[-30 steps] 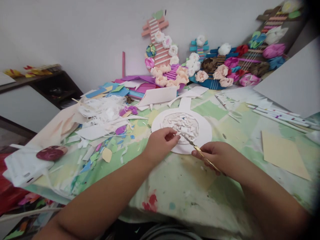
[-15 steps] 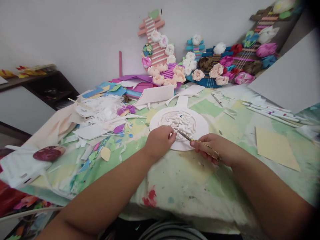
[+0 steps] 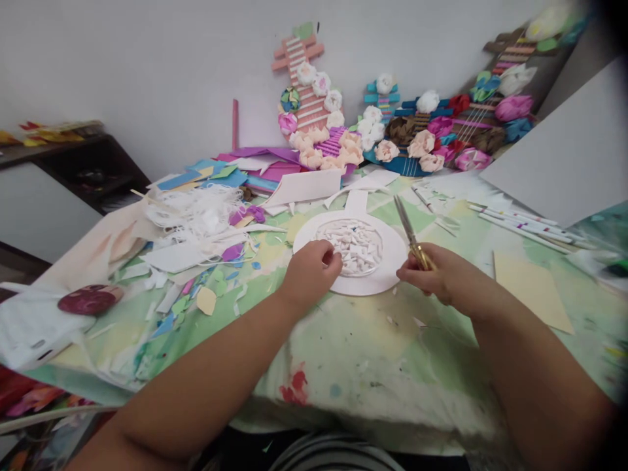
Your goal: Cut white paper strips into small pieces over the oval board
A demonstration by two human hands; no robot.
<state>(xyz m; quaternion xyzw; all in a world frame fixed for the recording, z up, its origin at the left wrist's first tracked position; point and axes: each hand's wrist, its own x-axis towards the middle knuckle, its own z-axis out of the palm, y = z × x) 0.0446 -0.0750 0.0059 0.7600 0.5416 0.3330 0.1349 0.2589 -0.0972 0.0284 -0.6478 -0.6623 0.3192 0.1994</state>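
Note:
My right hand [image 3: 432,273] grips a pair of gold-handled scissors [image 3: 409,229], blades closed and pointing up and away, just right of a round white cardboard shape [image 3: 392,261]. That shape has a neck [image 3: 357,201] at its far side. In its middle a ring holds a heap of small white paper snippets [image 3: 354,245]. Over the left part of the ring, my left hand [image 3: 314,271] is closed with thumb and fingers pinched together. Whatever lies between those fingertips is hidden or too small to name.
Tangled white strings [image 3: 193,212] and coloured paper scraps [image 3: 206,301] lie at the left. Guitar-shaped decorations with paper flowers [image 3: 314,104] lean on the wall. At the right are rolled paper sticks [image 3: 520,226] and a yellow sheet [image 3: 532,291].
The scissors have moved right and away from my left hand, and their blades have swung upward. My left hand has stayed nearly in place over the ring.

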